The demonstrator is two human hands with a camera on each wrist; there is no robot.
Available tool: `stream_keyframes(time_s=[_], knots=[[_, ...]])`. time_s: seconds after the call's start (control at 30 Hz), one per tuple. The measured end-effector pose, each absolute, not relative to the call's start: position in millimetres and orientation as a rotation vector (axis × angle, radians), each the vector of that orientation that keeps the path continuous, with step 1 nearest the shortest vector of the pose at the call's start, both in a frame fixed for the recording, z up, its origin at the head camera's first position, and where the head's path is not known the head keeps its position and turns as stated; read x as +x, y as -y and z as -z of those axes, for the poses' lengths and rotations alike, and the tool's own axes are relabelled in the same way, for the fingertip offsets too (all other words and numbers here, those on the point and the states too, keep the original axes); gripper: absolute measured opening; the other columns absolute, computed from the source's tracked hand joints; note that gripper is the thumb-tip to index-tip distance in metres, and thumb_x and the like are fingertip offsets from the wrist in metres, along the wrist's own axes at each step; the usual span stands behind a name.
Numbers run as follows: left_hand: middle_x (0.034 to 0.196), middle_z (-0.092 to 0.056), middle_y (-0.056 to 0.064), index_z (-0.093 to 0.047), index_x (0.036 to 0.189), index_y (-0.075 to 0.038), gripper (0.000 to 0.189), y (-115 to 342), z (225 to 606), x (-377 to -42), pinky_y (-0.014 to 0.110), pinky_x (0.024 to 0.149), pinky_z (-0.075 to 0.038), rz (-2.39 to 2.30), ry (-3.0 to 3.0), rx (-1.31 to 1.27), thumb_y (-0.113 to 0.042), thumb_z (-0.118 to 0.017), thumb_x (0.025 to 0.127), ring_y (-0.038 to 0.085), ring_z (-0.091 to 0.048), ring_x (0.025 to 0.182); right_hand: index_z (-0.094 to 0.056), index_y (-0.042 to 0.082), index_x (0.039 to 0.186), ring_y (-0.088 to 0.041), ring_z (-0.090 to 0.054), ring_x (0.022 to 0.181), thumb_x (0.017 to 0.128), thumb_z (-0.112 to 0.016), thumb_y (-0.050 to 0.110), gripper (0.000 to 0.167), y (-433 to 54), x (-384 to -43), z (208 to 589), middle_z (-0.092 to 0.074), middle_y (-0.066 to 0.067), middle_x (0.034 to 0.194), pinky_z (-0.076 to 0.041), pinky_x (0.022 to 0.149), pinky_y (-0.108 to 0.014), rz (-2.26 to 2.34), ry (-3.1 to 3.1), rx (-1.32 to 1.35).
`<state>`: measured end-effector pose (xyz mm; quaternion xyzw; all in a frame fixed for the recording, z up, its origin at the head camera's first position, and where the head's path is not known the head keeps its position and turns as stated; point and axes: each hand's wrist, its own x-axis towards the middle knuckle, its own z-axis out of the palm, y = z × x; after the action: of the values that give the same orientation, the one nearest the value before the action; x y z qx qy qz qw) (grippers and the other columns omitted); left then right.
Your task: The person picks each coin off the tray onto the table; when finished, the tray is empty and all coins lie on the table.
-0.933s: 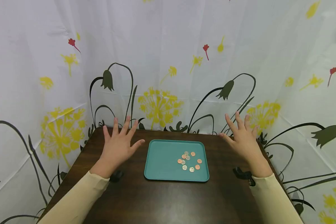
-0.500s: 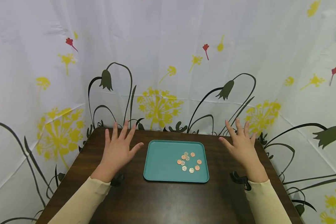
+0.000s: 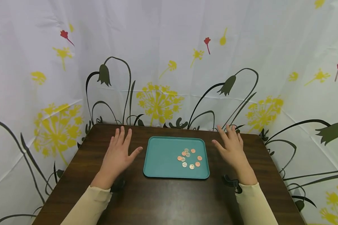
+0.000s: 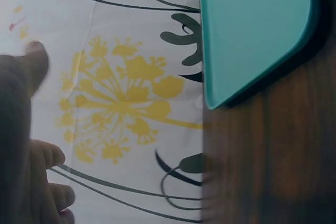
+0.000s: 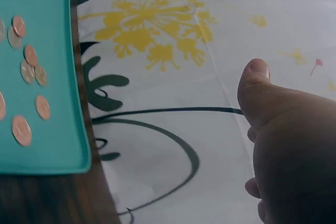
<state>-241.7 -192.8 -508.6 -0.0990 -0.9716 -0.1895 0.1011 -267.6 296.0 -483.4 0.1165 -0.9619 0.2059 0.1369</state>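
A teal tray lies on the dark wooden table, with several coins grouped on its right half. Some coins are copper-coloured and others silvery, and a few overlap. My left hand hovers left of the tray, palm down, fingers stretched and thumb pointing toward the tray. On the other side my right hand is held in the air with its fingers spread and nothing in them. Copper-coloured coins show closer up in the right wrist view, and a bare tray corner in the left wrist view.
The brown table reaches back to a white curtain printed with yellow and green flowers. Dark straps sit at the wrists, below the cream sleeves.
Both hands have come lower, and the right hand has moved left, nearer to the tray. The head view has shifted slightly. Tray and coins lie as before.
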Motion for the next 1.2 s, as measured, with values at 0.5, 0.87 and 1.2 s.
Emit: stream_keyframes(time_s=[0.5, 0.87, 1.2], knots=[[0.185, 0.005, 0.016, 0.0, 0.177, -0.011, 0.098, 166.3, 559.1, -238.8, 0.075, 0.133, -0.006, 1.235, 2.989, -0.407, -0.064, -0.05, 0.111, 0.047, 0.004, 0.17, -0.063, 0.009, 0.152, -0.041, -0.045, 0.15, 0.105, -0.076, 0.029, 0.052, -275.4, -275.2, 576.0, -0.055, -0.02, 0.156, -0.04, 0.122, -0.068, -1.309, 2.626, 0.316], [0.184, 0.01, 0.019, 0.004, 0.177, -0.015, 0.101, 178.6, 589.9, -245.5, 0.084, 0.127, -0.007, 1.568, 3.078, -0.39, -0.052, -0.062, 0.11, 0.055, 0.014, 0.166, -0.079, 0.011, 0.123, -0.018, -0.057, 0.081, 0.103, -0.079, 0.028, 0.026, -272.3, -274.6, 613.2, -0.062, -0.007, 0.096, -0.049, 0.065, -0.022, -1.738, 2.485, 0.125], [0.183, 0.005, 0.023, -0.003, 0.177, -0.011, 0.121, 168.5, 597.6, -242.5, 0.08, 0.131, -0.003, 1.496, 3.075, -0.478, -0.058, -0.08, 0.096, 0.052, 0.012, 0.168, -0.084, 0.02, 0.118, -0.021, -0.052, 0.079, 0.093, -0.089, 0.036, 0.03, -272.0, -275.8, 607.2, -0.055, -0.005, 0.089, -0.041, 0.065, -0.026, -1.444, 2.743, 0.142]])
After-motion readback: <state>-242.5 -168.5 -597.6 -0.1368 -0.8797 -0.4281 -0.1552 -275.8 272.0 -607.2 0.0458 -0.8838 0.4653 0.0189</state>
